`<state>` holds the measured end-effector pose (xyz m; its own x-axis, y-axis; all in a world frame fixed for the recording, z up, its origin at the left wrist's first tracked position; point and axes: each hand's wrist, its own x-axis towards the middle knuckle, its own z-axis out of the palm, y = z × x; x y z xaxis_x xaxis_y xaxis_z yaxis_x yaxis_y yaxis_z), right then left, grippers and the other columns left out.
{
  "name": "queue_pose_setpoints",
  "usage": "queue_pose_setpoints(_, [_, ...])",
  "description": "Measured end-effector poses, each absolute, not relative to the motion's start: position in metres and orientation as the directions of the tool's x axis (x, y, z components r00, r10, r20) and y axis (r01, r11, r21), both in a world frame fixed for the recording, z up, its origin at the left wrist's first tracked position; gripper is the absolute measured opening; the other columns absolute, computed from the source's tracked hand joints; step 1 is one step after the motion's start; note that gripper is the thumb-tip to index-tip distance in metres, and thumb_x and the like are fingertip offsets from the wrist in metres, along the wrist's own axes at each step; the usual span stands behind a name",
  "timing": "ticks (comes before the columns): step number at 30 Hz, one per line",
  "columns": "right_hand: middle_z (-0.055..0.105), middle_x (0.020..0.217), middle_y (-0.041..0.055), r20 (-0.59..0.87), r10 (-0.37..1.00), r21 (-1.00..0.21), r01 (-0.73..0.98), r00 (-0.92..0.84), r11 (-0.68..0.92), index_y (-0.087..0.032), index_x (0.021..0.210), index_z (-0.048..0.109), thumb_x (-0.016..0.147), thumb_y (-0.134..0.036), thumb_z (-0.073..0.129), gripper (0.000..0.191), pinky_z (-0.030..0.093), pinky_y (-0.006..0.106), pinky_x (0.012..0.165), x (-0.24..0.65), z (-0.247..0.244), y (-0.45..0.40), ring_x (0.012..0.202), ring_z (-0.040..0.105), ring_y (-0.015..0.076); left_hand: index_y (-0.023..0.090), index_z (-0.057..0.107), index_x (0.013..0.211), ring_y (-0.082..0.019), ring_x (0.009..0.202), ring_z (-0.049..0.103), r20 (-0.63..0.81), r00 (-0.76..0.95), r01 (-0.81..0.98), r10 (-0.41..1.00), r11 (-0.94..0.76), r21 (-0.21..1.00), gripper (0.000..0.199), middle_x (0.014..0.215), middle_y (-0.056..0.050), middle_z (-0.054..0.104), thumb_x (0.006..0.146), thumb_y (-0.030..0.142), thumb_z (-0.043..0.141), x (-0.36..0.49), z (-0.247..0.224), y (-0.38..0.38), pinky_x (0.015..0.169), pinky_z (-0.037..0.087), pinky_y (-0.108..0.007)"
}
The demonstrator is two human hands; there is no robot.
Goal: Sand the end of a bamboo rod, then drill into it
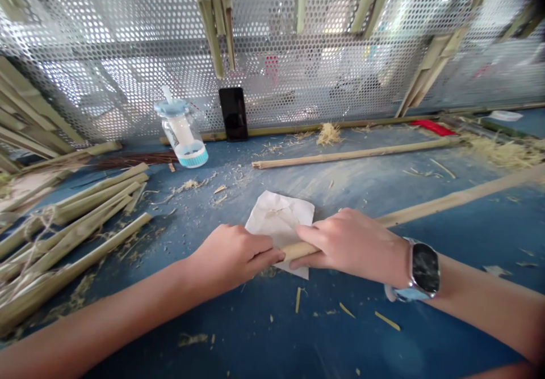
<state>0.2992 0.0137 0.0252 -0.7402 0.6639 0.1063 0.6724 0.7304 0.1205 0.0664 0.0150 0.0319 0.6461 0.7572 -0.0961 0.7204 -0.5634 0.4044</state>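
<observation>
A long bamboo strip (451, 199) runs from between my hands out to the right edge of the view. My left hand (238, 254) is closed, pinching the strip's near end between thumb and fingers. Close beside it, my right hand (344, 243) grips the same strip from above, with a watch (424, 268) on that wrist. A short length of bamboo shows in the gap between the two hands. Under the hands lies a creased white sheet (276, 209), partly covered by them; whether either hand also holds the sheet I cannot tell.
Tied bamboo pieces (80, 220) lie at the left. A bottle with a straw (185, 135) and a propped phone (234, 114) stand by the perforated metal screen (272, 55). Another bamboo strip (349, 155), shavings (329, 134) and a red item (433, 127) lie on the blue table (204, 333).
</observation>
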Motion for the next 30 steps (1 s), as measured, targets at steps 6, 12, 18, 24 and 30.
queue_pose_setpoints(6, [0.060, 0.052, 0.0000, 0.134, 0.673, 0.063, 0.683, -0.728, 0.727, -0.019, 0.075, 0.058, 0.093, -0.069, 0.035, 0.059, 0.013, 0.028, 0.047, 0.305, 0.025, 0.022, 0.043, 0.051, 0.0129, 0.019, 0.058, 0.079, -0.009, 0.052, 0.040, -0.238, 0.659, 0.610, 0.713, -0.321, 0.724, 0.033, 0.061, 0.005, 0.049, 0.098, 0.040, 0.041, 0.063, 0.044, 0.017, 0.049, 0.029, -0.021])
queue_pose_setpoints(12, [0.062, 0.055, 0.0005, 0.126, 0.636, 0.148, 0.649, -0.761, 0.747, -0.019, 0.084, 0.059, 0.096, -0.061, 0.038, 0.048, 0.013, 0.029, 0.048, 0.302, 0.026, 0.015, 0.045, 0.052, 0.0141, 0.020, 0.054, 0.082, -0.010, 0.058, 0.043, -0.403, 0.588, 0.634, 0.701, -0.091, 0.768, 0.016, 0.067, 0.005, 0.051, 0.089, 0.033, 0.048, 0.070, 0.049, 0.013, 0.049, 0.032, -0.020])
queue_pose_setpoints(18, [0.063, 0.057, 0.0006, 0.111, 0.635, 0.180, 0.644, -0.764, 0.743, -0.020, 0.084, 0.057, 0.097, -0.058, 0.038, 0.044, 0.010, 0.030, 0.048, 0.296, 0.028, 0.001, 0.045, 0.054, 0.0164, 0.021, 0.049, 0.073, -0.008, 0.045, 0.029, -0.252, 0.594, 0.720, 0.764, -0.366, 0.589, 0.010, 0.053, 0.009, 0.038, 0.082, 0.016, 0.046, 0.075, 0.047, 0.003, 0.042, 0.019, -0.022])
queue_pose_setpoints(24, [0.063, 0.058, -0.0008, 0.108, 0.644, 0.165, 0.653, -0.757, 0.739, -0.021, 0.082, 0.056, 0.095, -0.059, 0.045, 0.041, 0.009, 0.031, 0.048, 0.297, 0.029, -0.001, 0.046, 0.057, 0.0183, 0.020, 0.049, 0.077, -0.008, 0.043, 0.034, -0.163, 0.710, 0.674, 0.685, -0.594, 0.439, 0.018, 0.053, 0.008, 0.042, 0.094, 0.023, 0.046, 0.070, 0.045, 0.005, 0.043, 0.023, -0.023])
queue_pose_setpoints(30, [0.061, 0.056, -0.0005, 0.148, 0.606, 0.178, 0.624, -0.781, 0.761, -0.020, 0.079, 0.054, 0.097, -0.055, 0.041, 0.042, 0.011, 0.031, 0.048, 0.297, 0.025, -0.002, 0.045, 0.055, 0.0158, 0.020, 0.054, 0.080, -0.014, 0.043, 0.046, 0.053, 0.913, 0.408, 0.405, -0.911, -0.065, 0.025, 0.057, 0.001, 0.055, 0.099, 0.019, 0.038, 0.058, 0.033, 0.008, 0.040, 0.028, -0.029])
